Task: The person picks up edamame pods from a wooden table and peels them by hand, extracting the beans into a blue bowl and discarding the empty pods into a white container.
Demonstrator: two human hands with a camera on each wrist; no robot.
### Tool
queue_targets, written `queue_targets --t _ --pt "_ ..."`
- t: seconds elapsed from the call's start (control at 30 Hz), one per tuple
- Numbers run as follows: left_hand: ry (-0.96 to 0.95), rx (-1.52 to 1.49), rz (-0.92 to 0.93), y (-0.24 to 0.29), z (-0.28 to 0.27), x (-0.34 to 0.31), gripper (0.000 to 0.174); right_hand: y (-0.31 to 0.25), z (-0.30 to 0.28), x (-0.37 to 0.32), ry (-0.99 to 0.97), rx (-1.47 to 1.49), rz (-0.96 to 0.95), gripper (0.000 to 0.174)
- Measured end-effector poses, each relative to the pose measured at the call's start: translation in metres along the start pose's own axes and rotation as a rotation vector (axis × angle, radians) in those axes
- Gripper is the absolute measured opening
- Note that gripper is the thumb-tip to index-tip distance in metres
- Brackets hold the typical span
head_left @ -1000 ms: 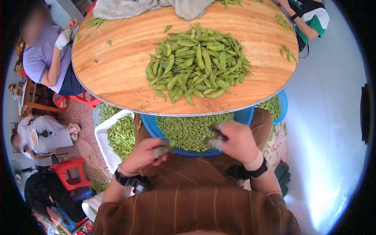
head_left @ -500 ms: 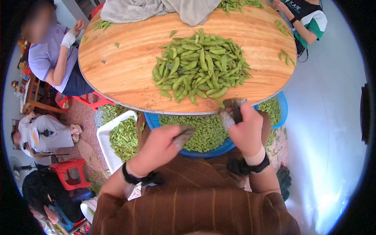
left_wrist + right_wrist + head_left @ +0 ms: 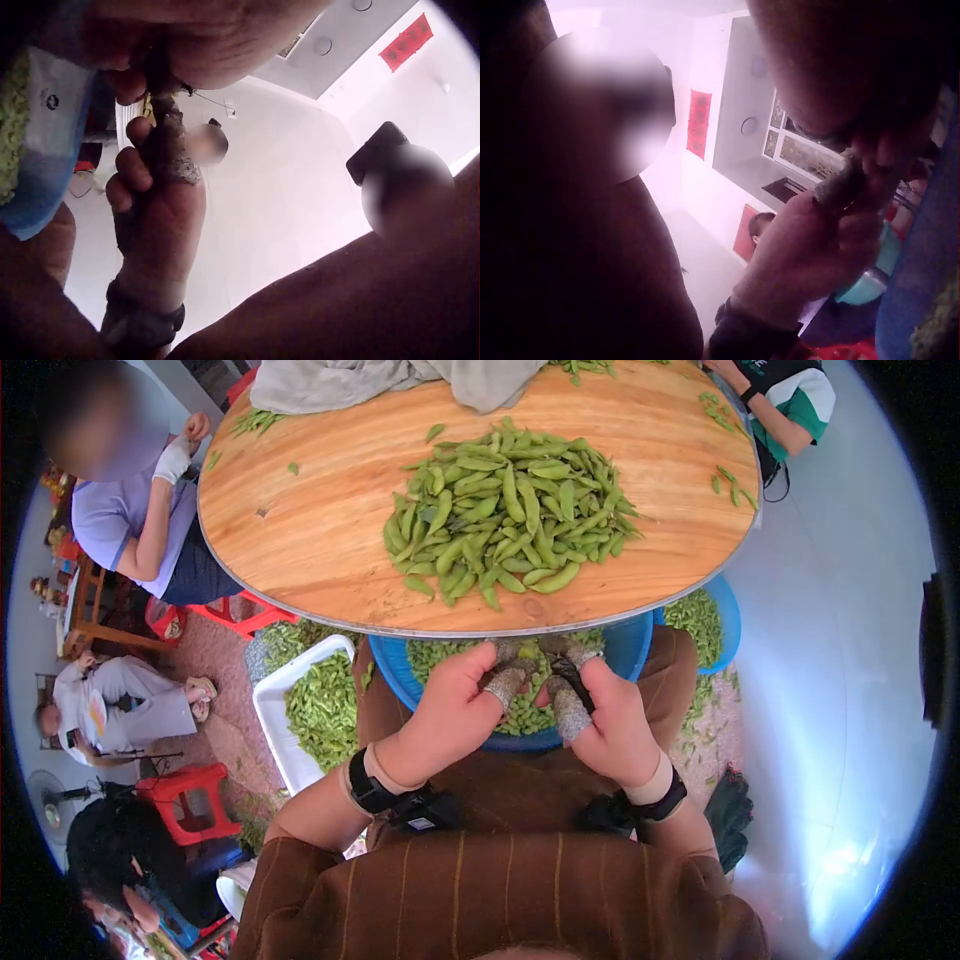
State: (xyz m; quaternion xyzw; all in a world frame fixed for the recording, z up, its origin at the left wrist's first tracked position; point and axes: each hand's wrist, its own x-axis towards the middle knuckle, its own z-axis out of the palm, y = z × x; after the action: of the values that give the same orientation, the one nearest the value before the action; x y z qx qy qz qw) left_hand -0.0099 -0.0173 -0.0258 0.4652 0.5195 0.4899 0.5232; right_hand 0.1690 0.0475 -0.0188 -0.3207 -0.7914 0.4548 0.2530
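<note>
Both hands meet over a blue basin [image 3: 638, 652] of shelled green soybeans [image 3: 527, 717], just below the table edge. Between their fingertips is a small green soybean pod [image 3: 528, 651], mostly hidden by the fingers. My left hand [image 3: 452, 700] pinches it from the left, with grey wrapping on the thumb. From the other side my right hand [image 3: 612, 722] pinches it too, its thumb and fingers wrapped in grey and dark tape. In the left wrist view the right hand [image 3: 161, 206] shows curled fingers close to the left hand's.
A heap of unshelled soybean pods [image 3: 510, 510] lies on the round wooden table [image 3: 300, 550], with a grey cloth [image 3: 340, 385] behind. A white tray [image 3: 268, 705] of pods stands left, another blue basin [image 3: 733, 625] right. Other people sit around; a red stool [image 3: 190, 790] is at lower left.
My right hand went up to the table edge by the pod heap, then came back down over the basin. The left hand moved right and forward to meet it.
</note>
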Motion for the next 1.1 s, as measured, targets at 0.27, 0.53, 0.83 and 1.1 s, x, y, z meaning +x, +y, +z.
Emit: queue_targets --t 0.27,0.53,0.83,1.1 --pt "0.125 0.554 0.288 -0.006 0.005 0.003 0.006 0.003 -0.001 -0.003 -0.064 0.195 0.145 0.016" --pt "0.076 0.737 0.558 0.000 -0.002 0.006 0.011 -0.005 -0.020 0.001 -0.261 0.960 0.548 0.026" --pt "-0.368 -0.800 -0.442 0.001 -0.008 0.007 0.013 -0.007 -0.025 -0.002 -0.415 1.237 0.668 0.029" --pt "0.044 0.837 0.274 0.009 0.007 -0.003 0.014 0.013 -0.007 -0.003 -0.090 0.782 0.478 0.019"
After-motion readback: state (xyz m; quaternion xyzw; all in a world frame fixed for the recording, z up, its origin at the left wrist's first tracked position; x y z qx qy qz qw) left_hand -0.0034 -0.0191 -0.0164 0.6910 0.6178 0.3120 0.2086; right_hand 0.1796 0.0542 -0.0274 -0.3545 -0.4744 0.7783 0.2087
